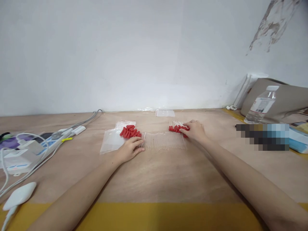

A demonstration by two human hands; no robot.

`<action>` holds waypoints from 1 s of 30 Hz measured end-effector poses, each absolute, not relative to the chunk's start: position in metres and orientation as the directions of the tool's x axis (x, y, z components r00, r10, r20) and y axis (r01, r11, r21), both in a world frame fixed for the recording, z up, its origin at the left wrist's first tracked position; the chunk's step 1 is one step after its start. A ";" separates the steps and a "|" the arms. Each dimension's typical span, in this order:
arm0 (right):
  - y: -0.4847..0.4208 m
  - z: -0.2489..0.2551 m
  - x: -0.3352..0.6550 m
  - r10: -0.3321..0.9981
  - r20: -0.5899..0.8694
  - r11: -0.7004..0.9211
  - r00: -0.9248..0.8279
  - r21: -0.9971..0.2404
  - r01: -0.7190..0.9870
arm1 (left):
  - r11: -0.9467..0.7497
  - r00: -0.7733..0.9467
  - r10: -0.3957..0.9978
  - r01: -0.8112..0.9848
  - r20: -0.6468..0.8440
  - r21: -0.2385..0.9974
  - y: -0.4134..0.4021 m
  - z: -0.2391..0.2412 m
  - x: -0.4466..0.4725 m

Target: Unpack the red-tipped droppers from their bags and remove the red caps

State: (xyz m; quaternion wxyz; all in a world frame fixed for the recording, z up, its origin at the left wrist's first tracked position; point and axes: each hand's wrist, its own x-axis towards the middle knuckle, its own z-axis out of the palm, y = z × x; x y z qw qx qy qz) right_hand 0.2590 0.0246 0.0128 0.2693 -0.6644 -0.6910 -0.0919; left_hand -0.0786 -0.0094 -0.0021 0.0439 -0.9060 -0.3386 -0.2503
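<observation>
Clear thin tubes (163,141) lie side by side in a wide row on the table. At the row's left end, my left hand (131,149) rests with thumb and fingers apart, its fingertips against the outermost tubes. Just behind that hand is a loose pile of red rubber bulbs (129,131), partly over flat clear plastic bags (109,141). My right hand (194,130) is at the right end of a line of droppers with red bulbs (175,128), behind the tube row. Its thumb and fingers close around red bulbs there; the fingertips are partly hidden.
A power strip (56,136) with white chargers (21,160) and cables stands at the left. On the right are a water bottle (262,104), a grey bag (286,96) and a blue pack (298,139). A small clear bag (165,113) lies near the wall.
</observation>
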 end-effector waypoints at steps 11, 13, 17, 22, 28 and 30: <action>0.026 0.016 0.239 0.810 0.573 0.067 0.127 -0.306 0.950 | -0.761 0.594 0.587 0.636 0.550 0.127 -0.011 -0.004 -0.070; 0.018 0.016 0.238 0.781 0.615 0.144 0.114 -0.354 0.924 | -0.748 0.555 0.574 0.654 0.602 0.111 -0.013 -0.002 -0.070; -0.009 0.009 0.232 0.734 0.679 0.423 -0.032 -0.420 0.803 | -0.720 0.479 0.545 0.688 0.688 0.091 -0.017 0.000 -0.063; -0.040 -0.010 0.216 0.652 0.736 0.634 -0.183 -0.396 0.664 | -0.729 0.493 0.473 0.685 0.730 0.009 -0.025 -0.002 -0.036; -0.047 -0.019 0.206 0.658 0.714 0.686 -0.241 -0.436 0.583 | -0.772 0.597 0.388 0.627 0.702 -0.107 -0.030 -0.007 -0.016; -0.049 -0.018 0.204 0.665 0.700 0.682 -0.260 -0.429 0.592 | -0.764 0.601 0.381 0.633 0.702 -0.127 -0.030 -0.008 -0.015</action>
